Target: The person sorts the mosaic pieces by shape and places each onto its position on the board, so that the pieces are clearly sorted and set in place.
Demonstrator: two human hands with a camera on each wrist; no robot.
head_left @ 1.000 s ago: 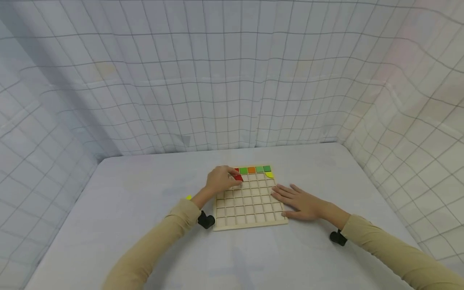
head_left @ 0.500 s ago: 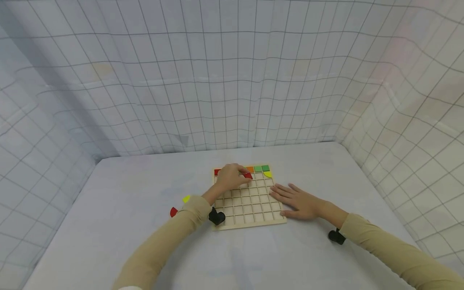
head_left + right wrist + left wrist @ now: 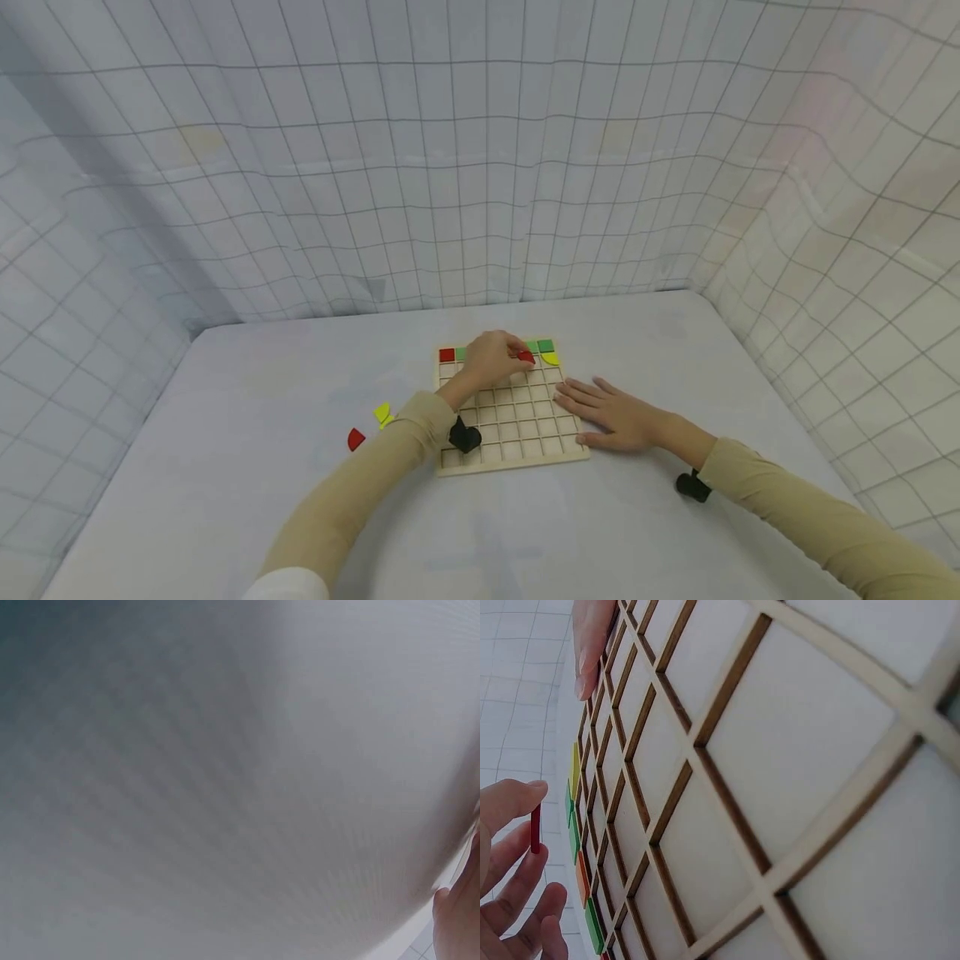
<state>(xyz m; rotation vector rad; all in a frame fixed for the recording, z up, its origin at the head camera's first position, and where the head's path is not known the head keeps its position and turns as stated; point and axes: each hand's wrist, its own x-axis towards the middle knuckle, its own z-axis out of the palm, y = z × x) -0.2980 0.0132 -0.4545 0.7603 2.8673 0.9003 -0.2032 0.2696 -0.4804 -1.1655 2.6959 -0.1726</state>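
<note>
Over the far rows of the gridded board, the left hand pinches a red piece edgewise, perhaps to clear its faces, while the right hand, fingers spread, likely steadies the board.

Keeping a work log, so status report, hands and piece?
Left hand pinching red piece over grid board. Right hand spread at board's right edge. No obstruction visible.

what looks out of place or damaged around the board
Nothing looks damaged. A red piece and yellow pieces lie loose on the table, left of the board, unlike the squares lined up in its far row.
</note>
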